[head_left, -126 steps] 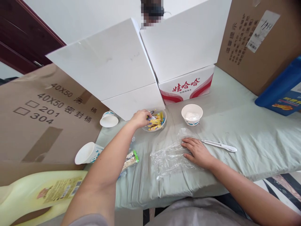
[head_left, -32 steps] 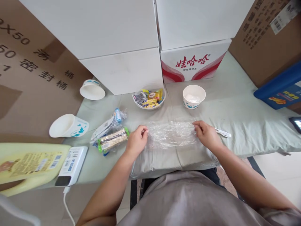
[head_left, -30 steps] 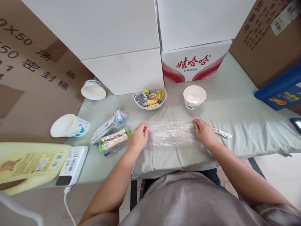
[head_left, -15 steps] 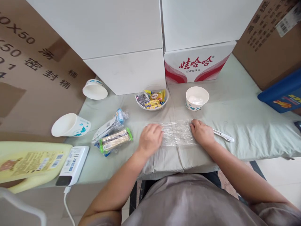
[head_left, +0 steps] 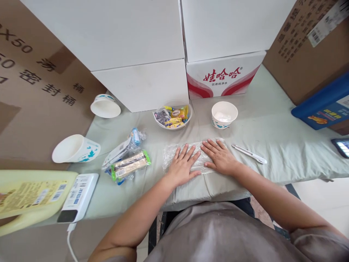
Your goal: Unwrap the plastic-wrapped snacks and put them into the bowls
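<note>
A sheet of clear plastic wrap (head_left: 200, 166) lies spread on the cloth-covered table in front of me. My left hand (head_left: 183, 165) rests flat on its left half, fingers spread. On the right half, my right hand (head_left: 219, 156) lies flat too, fingers stretched out toward the upper left. To the right of that hand is a white utility knife (head_left: 249, 153). Beyond the wrap stand a clear bowl (head_left: 174, 128) of wrapped snacks and a paper cup (head_left: 224, 115) with something clear and crinkled inside.
Packaged snacks (head_left: 131, 165) lie left of my hands. Two paper cups (head_left: 89, 149) rest on their sides farther left, near a power bank (head_left: 79, 196) and a yellow jug (head_left: 32, 196). White boxes (head_left: 139, 87) stand at the back; a blue container (head_left: 324, 105) and a phone (head_left: 340, 146) are at right.
Both hands were curled at the wrap's edges. Now they are opened flat on it and closer together; the right hand has moved left, uncovering more of the utility knife.
</note>
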### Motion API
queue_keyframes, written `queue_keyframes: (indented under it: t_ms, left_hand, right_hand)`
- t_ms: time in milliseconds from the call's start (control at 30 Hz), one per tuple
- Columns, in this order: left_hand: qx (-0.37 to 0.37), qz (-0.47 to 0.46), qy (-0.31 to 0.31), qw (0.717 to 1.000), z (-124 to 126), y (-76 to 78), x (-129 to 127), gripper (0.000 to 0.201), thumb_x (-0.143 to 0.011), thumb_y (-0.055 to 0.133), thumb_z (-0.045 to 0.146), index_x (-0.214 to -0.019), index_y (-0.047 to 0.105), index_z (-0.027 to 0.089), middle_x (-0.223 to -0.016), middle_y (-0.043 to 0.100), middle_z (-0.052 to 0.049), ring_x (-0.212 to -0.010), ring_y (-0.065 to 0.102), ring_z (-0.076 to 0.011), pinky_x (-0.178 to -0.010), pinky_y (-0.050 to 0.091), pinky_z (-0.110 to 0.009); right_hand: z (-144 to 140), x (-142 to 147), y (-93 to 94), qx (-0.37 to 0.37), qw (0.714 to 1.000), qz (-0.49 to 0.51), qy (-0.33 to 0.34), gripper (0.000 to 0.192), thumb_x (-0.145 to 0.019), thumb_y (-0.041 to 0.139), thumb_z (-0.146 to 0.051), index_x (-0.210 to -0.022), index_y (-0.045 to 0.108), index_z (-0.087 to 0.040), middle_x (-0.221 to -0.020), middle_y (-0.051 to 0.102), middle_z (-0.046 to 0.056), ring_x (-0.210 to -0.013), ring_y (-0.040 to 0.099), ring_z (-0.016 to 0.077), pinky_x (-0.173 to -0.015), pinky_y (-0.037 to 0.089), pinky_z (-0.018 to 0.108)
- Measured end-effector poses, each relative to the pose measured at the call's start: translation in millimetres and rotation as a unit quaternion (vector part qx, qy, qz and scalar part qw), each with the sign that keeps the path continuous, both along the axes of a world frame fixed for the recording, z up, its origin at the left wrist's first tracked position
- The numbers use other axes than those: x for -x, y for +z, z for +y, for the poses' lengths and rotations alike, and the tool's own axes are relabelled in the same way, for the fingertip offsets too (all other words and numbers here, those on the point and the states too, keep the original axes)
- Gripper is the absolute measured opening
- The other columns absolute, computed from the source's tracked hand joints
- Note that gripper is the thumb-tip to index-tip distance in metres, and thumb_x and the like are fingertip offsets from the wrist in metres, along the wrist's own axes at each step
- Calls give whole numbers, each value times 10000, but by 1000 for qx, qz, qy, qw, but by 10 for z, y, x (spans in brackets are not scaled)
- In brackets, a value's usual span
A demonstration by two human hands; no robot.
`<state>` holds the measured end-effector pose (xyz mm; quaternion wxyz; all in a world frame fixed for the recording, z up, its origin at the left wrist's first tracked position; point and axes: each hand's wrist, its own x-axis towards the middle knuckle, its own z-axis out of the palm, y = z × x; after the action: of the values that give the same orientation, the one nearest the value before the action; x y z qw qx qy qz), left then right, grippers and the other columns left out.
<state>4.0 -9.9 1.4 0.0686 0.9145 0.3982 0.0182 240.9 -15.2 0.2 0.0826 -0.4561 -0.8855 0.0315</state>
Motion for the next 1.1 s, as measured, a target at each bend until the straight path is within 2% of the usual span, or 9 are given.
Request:
queue_keyframes:
  t_ms: [133,233,300,400,533,667,800,933,1100]
  left_hand:
    - [-34,5,53,998,-67,-1,386,854,-822,600,625,-1509,311,208,-1598,234,-143,-1476,143,-403,-1150,187,-637]
    - [-62,-27,43,997,-200,47,747,857,-811,623,611,-1483,353,154,-1561,300,-192,-1460,191,-416,-1126,264,-632]
    - [-67,-65,11,996,-303,84,926,670,-849,633,505,-1395,474,150,-1483,435,-177,-1435,288,-374,-1118,344,-563]
    - [-79,-126,-40,988,-416,96,1049,265,-902,578,227,-1157,633,182,-1263,637,-104,-1308,497,-265,-1060,458,-428]
    - [-86,-193,-48,976,-446,90,1018,213,-884,516,74,-997,659,183,-1099,708,-63,-1163,611,-209,-1000,511,-369]
    - [-38,-247,47,967,-390,194,938,168,-918,473,146,-958,632,182,-960,721,-50,-949,682,-168,-866,551,-300]
    - [-19,-209,206,956,-224,264,853,189,-931,455,269,-961,628,199,-812,710,-10,-700,668,-148,-682,528,-253]
    - [-35,-131,280,950,4,195,720,211,-908,447,255,-987,633,195,-884,727,-46,-772,683,-188,-705,508,-279]
    - [-46,1,325,945,142,127,580,241,-938,423,265,-1023,632,180,-922,714,-82,-770,675,-221,-649,478,-296]
  right_hand:
    - [-104,-159,-41,11,999,-14,-39,733,-919,484,-575,-1503,337,-158,-1561,314,143,-1463,215,327,-1164,183,563]
    - [-296,-403,34,3,1000,13,-13,729,-891,527,-597,-1454,425,-146,-1541,353,156,-1458,227,339,-1152,257,557]
    - [-441,-556,74,-5,999,51,10,608,-895,559,-547,-1368,527,-166,-1473,461,145,-1420,323,326,-1116,351,529]
    - [-605,-700,86,-23,993,117,11,299,-929,574,-351,-1181,647,-208,-1279,631,111,-1272,522,270,-1021,474,457]
    - [-679,-725,95,-39,985,167,4,159,-929,548,-180,-1030,664,-224,-1117,701,73,-1152,608,233,-942,518,418]
    - [-653,-680,150,-30,978,204,-12,128,-938,516,-183,-1004,622,-211,-1026,712,69,-1058,647,216,-888,526,380]
    - [-520,-586,160,-31,968,204,-140,164,-963,451,-262,-972,606,-210,-876,712,45,-807,682,194,-733,529,324]
    - [-280,-406,125,-11,959,149,-243,250,-968,393,-299,-1014,618,-201,-932,721,63,-820,680,215,-713,498,320]
    - [-77,-254,57,2,964,15,-267,319,-980,353,-305,-995,643,-176,-910,711,92,-720,649,213,-591,396,298]
